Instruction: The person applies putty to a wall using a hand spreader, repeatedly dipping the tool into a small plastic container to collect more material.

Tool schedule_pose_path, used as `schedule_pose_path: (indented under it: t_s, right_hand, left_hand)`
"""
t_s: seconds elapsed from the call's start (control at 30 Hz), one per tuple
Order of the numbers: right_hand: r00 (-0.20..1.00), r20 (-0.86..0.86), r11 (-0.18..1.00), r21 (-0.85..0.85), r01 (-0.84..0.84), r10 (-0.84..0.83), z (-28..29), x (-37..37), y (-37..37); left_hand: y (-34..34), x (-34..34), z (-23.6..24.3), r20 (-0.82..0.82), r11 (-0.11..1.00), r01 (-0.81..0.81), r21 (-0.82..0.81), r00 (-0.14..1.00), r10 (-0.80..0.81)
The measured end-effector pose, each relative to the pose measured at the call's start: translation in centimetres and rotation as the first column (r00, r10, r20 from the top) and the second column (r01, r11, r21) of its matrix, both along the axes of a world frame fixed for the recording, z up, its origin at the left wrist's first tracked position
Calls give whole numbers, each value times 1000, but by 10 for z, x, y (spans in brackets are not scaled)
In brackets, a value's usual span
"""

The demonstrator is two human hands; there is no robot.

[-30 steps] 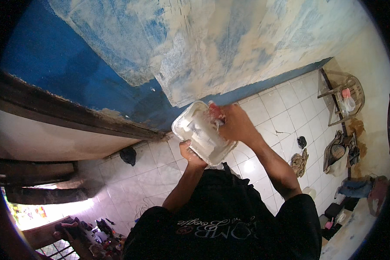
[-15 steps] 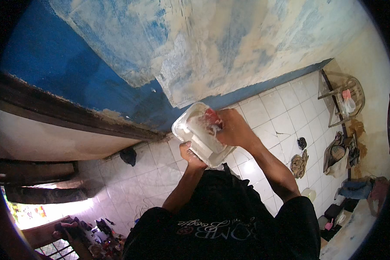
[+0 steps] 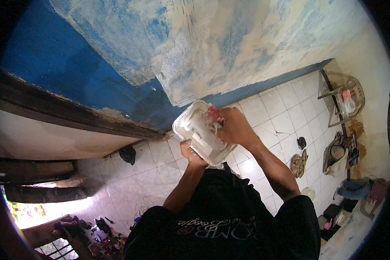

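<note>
I hold the white tub (image 3: 202, 132) from below in my left hand (image 3: 190, 152), and my right hand (image 3: 233, 128) is closed on a red-handled tool (image 3: 213, 115) inside it (blade hidden). I'd keep the tub level and scrape along its wall.

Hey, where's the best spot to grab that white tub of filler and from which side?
Probably the tub's near rim, from below: the left hand already cups it there. The tub tilts toward the person, and the right hand works a red-handled tool inside.
</note>
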State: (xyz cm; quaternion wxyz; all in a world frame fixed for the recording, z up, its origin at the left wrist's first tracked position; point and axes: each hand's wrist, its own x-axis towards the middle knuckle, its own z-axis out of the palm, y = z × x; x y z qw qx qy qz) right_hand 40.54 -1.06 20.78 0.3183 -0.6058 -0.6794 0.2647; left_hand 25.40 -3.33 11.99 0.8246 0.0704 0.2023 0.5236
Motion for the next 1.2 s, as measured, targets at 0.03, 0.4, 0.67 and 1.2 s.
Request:
schedule_pose_path:
  t_s: [0.03,0.4,0.67,1.2]
  right_hand:
    - [995,77,998,-22,61,-59,1,1,2]
    - [1000,20,1000,8,6,-6,7,-8,-6]
    - [995,99,1000,26,4,-7,14,-27,-17]
    - [983,184,998,64,-25,13,2,-36,-20]
  left_hand:
    - [1,-3,1,-48,1000,28,-7,998,-28]
    - [-1,0,-3,18,999,18,33,1000,-19]
    - [-2,1,3,-87,998,-32,59,996,37]
    - [-3,2,-10,9,997,-18,72,1000,17]
